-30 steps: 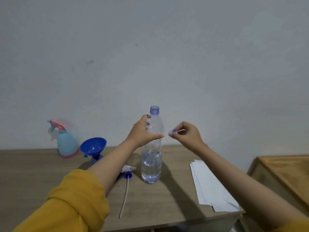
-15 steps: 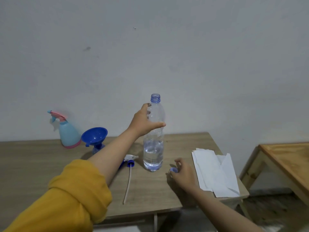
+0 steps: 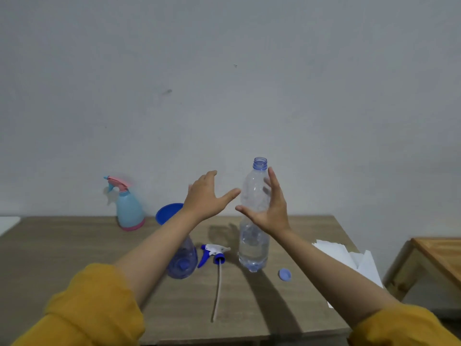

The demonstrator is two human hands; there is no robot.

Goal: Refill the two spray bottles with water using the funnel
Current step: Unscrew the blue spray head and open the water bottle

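Note:
An uncapped clear water bottle (image 3: 254, 248) stands mid-table, part full. My right hand (image 3: 270, 209) is spread open against its right side, fingers straight up. Just left of the bottle my left hand (image 3: 205, 197) hovers, fingers spread and holding nothing. The bottle's blue cap (image 3: 285, 274) lies on the table to the right. A clear blue spray bottle (image 3: 183, 258) stands under my left forearm with a blue funnel (image 3: 167, 213) in its neck. Its white and blue spray head (image 3: 214, 252) with a long tube lies beside it. A light blue spray bottle (image 3: 128, 211) with a pink trigger stands at the back left.
The wooden table (image 3: 62, 255) stands against a grey wall. White paper sheets (image 3: 349, 258) lie at its right edge. A second wooden table (image 3: 439, 258) stands to the right, across a gap.
My left hand has let go of the water bottle and spread open. My right hand left the cap on the table and rose to the bottle's right side.

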